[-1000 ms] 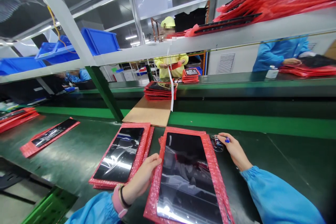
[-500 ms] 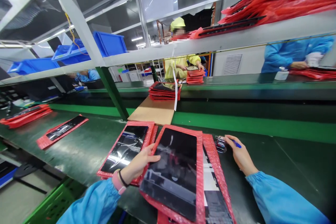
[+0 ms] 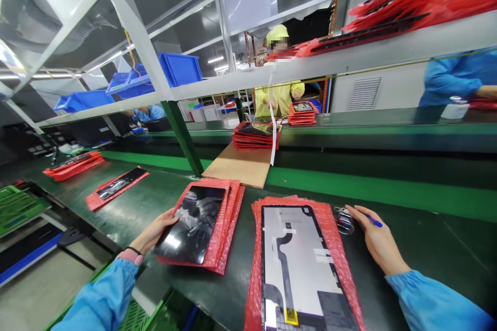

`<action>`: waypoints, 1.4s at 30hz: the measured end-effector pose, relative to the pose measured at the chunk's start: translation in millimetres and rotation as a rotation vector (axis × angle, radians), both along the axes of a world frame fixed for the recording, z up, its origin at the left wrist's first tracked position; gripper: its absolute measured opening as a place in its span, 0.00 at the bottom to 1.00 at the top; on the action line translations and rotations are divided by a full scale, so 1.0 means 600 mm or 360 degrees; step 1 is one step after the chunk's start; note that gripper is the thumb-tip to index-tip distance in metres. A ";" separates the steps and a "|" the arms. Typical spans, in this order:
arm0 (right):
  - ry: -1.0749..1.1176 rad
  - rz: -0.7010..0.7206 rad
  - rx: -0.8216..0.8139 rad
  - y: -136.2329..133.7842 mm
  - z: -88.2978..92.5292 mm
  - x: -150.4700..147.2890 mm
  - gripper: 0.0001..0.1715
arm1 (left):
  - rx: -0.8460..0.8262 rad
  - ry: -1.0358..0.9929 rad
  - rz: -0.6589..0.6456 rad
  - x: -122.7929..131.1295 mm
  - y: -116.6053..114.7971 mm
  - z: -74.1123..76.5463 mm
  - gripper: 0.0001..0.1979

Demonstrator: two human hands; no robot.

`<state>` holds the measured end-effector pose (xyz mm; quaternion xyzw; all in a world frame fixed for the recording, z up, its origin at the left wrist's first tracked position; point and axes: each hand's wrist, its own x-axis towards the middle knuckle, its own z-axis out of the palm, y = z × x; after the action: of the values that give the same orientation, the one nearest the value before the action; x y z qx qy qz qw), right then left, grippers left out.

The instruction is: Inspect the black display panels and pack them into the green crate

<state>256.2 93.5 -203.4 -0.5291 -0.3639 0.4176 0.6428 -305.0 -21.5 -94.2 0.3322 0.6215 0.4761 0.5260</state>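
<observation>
My left hand (image 3: 154,231) grips the left edge of a black glossy panel in a red bubble sleeve (image 3: 194,222), which lies on a stack of like red sleeves on the dark green belt (image 3: 128,212). In front of me a second stack of red sleeves (image 3: 330,238) carries a panel lying back side up (image 3: 298,269), grey-white with a flat cable. My right hand (image 3: 378,240) rests on the belt to the right of that stack, fingers closed on a blue pen (image 3: 373,221). A small clear shiny object (image 3: 344,220) lies by its fingertips.
More red-sleeved panels (image 3: 116,189) and a pile (image 3: 73,164) lie to the left on the belt. A cardboard sheet (image 3: 238,166) and a red stack (image 3: 254,136) sit beyond. Blue bins (image 3: 178,68) stand on the shelf. A person in yellow (image 3: 279,94) and people in blue (image 3: 454,80) work opposite.
My left hand has carried the top black panel leftward off the near stack onto the left stack. The panel below, back side up, is now uncovered. My right hand stayed put.
</observation>
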 end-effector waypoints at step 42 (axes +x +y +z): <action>-0.0596 0.0945 -0.0156 -0.206 0.140 -0.123 0.22 | -0.0358 -0.0464 -0.0471 0.372 0.036 0.019 0.18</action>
<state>182.4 -30.1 -119.5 -0.4979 -0.5929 0.4990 0.3893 -82.1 0.1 -82.7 0.2867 0.5327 0.3646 0.7079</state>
